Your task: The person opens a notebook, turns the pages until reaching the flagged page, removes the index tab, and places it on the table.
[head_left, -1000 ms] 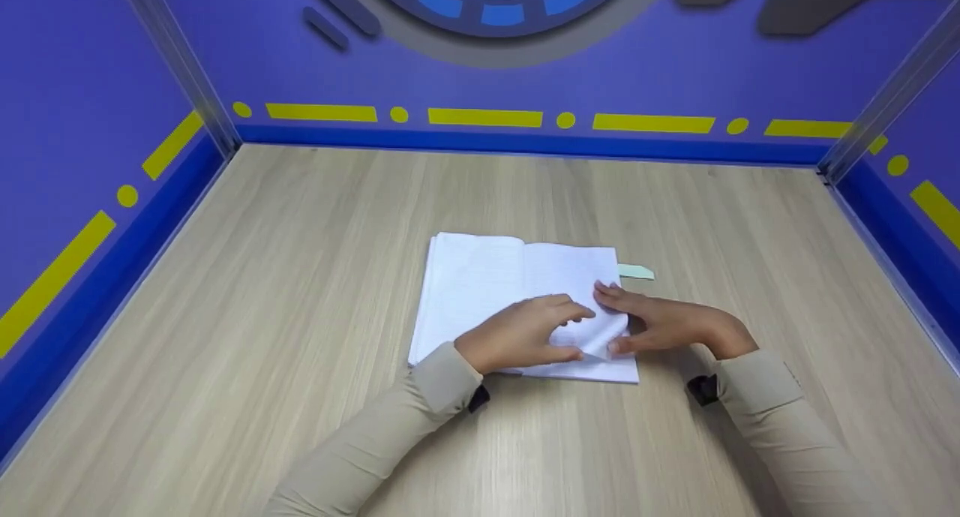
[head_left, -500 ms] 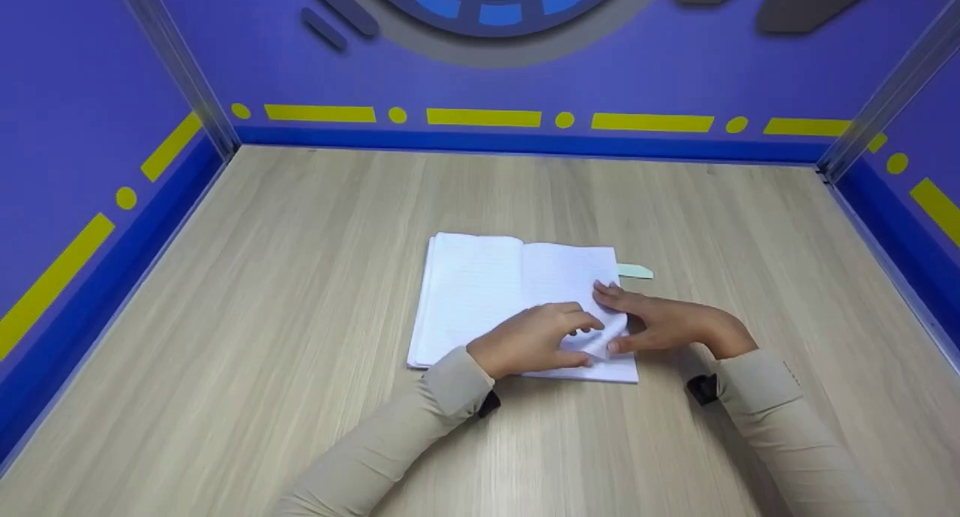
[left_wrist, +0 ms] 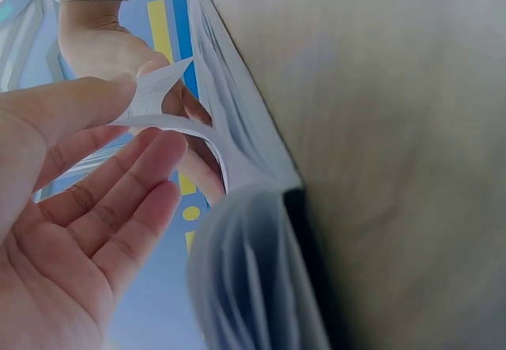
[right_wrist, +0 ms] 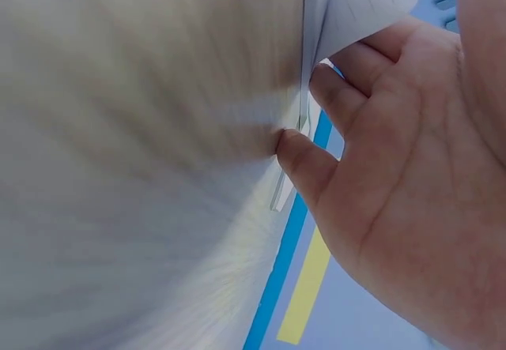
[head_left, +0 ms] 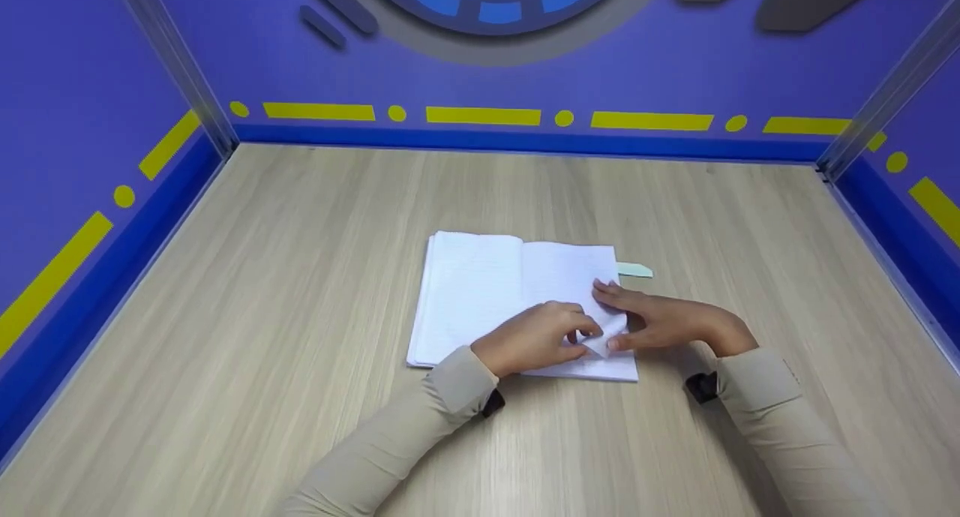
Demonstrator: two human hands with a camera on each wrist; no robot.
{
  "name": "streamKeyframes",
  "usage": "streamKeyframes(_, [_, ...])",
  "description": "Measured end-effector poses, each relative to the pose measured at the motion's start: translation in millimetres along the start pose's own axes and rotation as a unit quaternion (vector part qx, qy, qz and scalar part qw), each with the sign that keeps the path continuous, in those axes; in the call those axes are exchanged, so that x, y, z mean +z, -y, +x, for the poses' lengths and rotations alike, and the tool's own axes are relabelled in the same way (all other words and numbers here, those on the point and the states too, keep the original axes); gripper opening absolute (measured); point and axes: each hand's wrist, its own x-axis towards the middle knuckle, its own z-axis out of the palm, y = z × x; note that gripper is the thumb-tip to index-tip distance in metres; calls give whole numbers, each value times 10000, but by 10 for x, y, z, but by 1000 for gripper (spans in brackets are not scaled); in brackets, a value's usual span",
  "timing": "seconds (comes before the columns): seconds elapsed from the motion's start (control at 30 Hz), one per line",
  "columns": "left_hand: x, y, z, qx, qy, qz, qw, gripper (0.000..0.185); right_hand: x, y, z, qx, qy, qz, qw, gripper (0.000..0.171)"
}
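Note:
An open lined notebook lies on the table. My left hand reaches over the lower part of the notebook and pinches a lifted notebook page between thumb and fingertips; the left wrist view shows that sheet bending up from the stack. At the right edge of the notebook is my right hand, its fingers spread, with fingertips on the right-hand page. In the right wrist view, the raised sheet curves above the fingers of that hand.
A pale green tab sticks out past the right side of the notebook. The wood-grain table is bordered by a blue-purple back wall and side walls with yellow marks.
My left hand has moved slightly right and its thumb and fingers have closed on the lifted page. My right hand has stayed in place at the notebook's right edge.

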Motion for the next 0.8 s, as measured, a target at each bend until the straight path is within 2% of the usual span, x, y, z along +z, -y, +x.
streamKeyframes(0.27, [-28, 4, -8, -53, -9, 74, 10000, 24, -14, -17, 6, 80, 43, 0, 10000, 90])
streamKeyframes(0.47, [-46, 12, -18, -144, -66, -48, 9999, 23, -21, 25, -14, 103, -95, 28, 9999, 92])
streamKeyframes(0.67, [-75, 25, -45, -152, -341, -149, 9992, 24, -23, 32, -15, 225, -415, -25, 9989, 89])
streamKeyframes(0.8, [-85, 44, -58, -92, -661, -392, 9970, 25, -18, 8, -25, 303, -598, 165, 9976, 99])
